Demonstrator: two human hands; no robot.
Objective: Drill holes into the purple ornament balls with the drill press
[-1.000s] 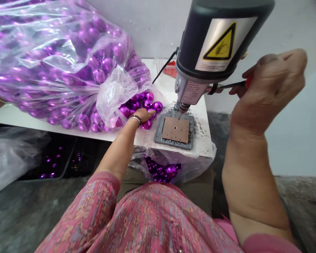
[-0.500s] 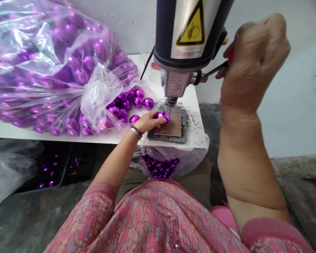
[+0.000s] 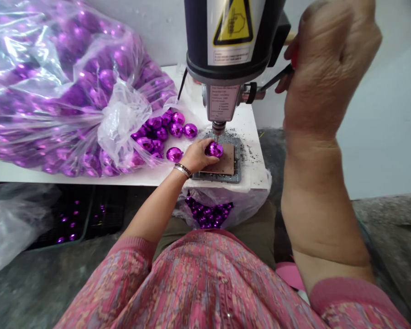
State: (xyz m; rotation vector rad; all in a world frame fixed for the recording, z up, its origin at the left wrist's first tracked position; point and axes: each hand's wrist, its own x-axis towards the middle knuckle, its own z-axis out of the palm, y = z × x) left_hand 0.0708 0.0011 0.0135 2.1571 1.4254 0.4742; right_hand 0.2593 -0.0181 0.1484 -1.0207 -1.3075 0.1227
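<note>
My left hand (image 3: 197, 156) grips a shiny purple faceted ball (image 3: 214, 149) between thumb and fingers. The ball sits over a brown board (image 3: 228, 160) on the grey base (image 3: 238, 153) of a drill press (image 3: 226, 50). Just above the ball is the thin drill bit (image 3: 217, 137); I cannot tell whether its tip touches. Up at the right, my right hand (image 3: 332, 59) is wrapped round the red-knobbed feed lever (image 3: 277, 77) of the press. Most of the knob is hidden by the fingers.
A big clear plastic bag (image 3: 123, 123) full of purple balls covers the left of the white table (image 3: 137, 179). Several loose balls (image 3: 176, 130) lie beside it. Dark shavings (image 3: 248, 151) surround the base. Below the front edge hangs an open bag of purple balls (image 3: 210, 212).
My left hand has brought the ball slightly right, under the drill bit. My right hand still holds the lever. The whole view has shifted a little.
</note>
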